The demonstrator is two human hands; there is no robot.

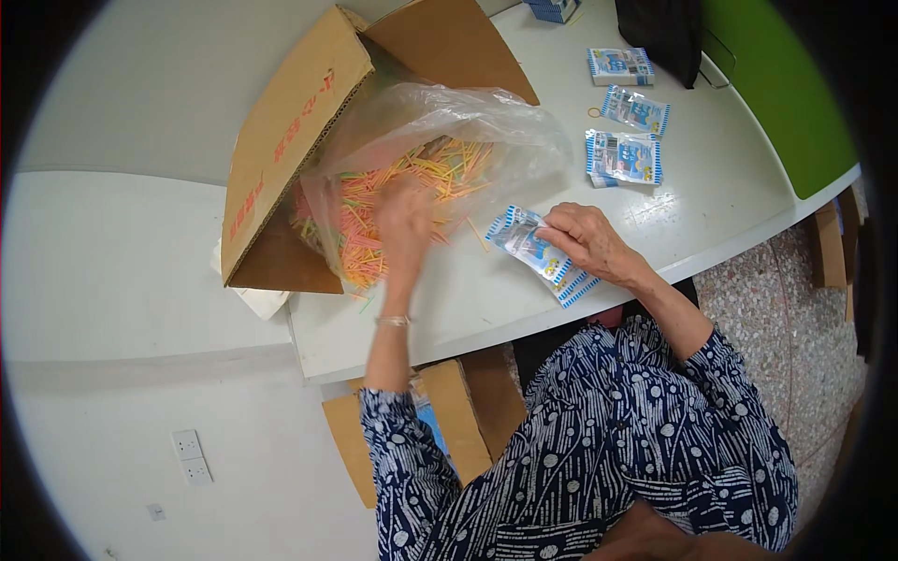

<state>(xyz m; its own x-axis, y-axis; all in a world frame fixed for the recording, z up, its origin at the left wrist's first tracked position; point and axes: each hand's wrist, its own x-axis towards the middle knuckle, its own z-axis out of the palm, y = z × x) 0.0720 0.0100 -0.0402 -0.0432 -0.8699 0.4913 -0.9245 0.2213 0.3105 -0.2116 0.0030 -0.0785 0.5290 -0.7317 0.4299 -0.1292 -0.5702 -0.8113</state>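
My left hand (404, 220), smeared by motion, is over a heap of thin pink, yellow, orange and green sticks (360, 229). Its fingers cannot be made out. The sticks lie in a clear plastic bag (505, 122) lining a cardboard box (290, 140), which is tipped on its side with its mouth towards me. In my right hand (591, 241) is a small stack of blue-and-white packets (533, 248), pinched at the upper edge near the front of the table. A few loose sticks lie on the tabletop beside the bag.
Further right on the white table (720, 154) are a packet pile (625, 159), a single packet (636, 110), another pile (620, 67) and a rubber band (593, 112). A black bag (662, 37) stands at the back by a green panel (795, 84). An open carton (458, 411) sits below the table edge.
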